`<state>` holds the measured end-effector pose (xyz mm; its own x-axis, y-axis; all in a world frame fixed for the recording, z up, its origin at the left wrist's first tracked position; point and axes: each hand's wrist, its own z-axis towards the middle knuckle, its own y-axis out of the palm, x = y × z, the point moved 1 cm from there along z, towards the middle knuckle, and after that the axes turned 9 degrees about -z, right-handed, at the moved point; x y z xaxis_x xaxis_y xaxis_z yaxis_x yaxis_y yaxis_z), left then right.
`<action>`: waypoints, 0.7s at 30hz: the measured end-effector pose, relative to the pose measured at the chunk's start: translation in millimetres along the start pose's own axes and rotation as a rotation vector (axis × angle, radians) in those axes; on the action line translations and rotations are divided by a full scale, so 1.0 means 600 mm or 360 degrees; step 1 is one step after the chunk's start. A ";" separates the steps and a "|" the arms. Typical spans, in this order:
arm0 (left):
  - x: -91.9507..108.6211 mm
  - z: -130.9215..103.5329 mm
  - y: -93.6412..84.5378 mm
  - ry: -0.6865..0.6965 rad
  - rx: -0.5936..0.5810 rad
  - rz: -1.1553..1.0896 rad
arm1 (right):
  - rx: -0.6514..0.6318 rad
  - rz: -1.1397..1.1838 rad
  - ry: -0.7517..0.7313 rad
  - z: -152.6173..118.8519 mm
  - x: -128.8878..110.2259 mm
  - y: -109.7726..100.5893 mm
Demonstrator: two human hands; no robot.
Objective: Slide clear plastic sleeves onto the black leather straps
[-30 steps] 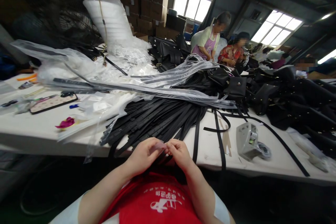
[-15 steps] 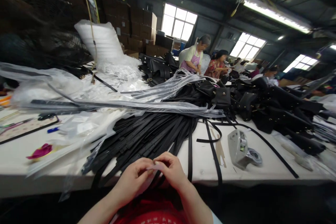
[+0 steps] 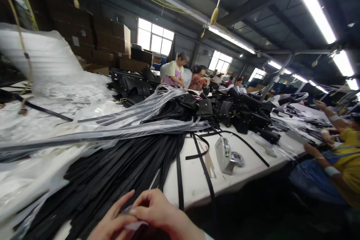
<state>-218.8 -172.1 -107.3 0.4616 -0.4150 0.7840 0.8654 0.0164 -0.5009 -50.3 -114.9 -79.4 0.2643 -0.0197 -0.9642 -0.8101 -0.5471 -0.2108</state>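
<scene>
My left hand (image 3: 114, 219) and my right hand (image 3: 159, 208) meet at the bottom of the view, close to the near table edge. Between their fingertips is a small, thin piece of translucent plastic (image 3: 137, 225), pinched from both sides; most of it is covered by the fingers. The left index finger is raised off it. Just beyond my hands, a large heap of black straps (image 3: 112, 165) fans across the table. Long clear plastic sleeves (image 3: 152, 129) with dark straps inside lie over that heap.
A grey tape dispenser (image 3: 224, 155) stands on the white table (image 3: 194, 187), right of loose hanging straps (image 3: 180, 176). Black bags (image 3: 242, 108) pile up behind. White plastic wrapping (image 3: 81, 90) covers the left side. A co-worker in yellow (image 3: 347, 161) sits at the right; others work across the table.
My view has swung to the right, bringing the co-worker in yellow into sight. My hands sit lower in view, still together on the plastic, and the left index finger has lifted.
</scene>
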 end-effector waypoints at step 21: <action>0.100 0.000 -0.007 -0.0629 -0.0251 -0.0487 | 0.0220 -0.0220 -0.0382 -0.013 -0.007 -0.014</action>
<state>-194.7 -197.0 -57.8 0.2571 -0.0041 0.9664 0.9463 -0.2017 -0.2526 -40.4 -116.7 -72.4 0.2591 0.2545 -0.9317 -0.8429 -0.4115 -0.3468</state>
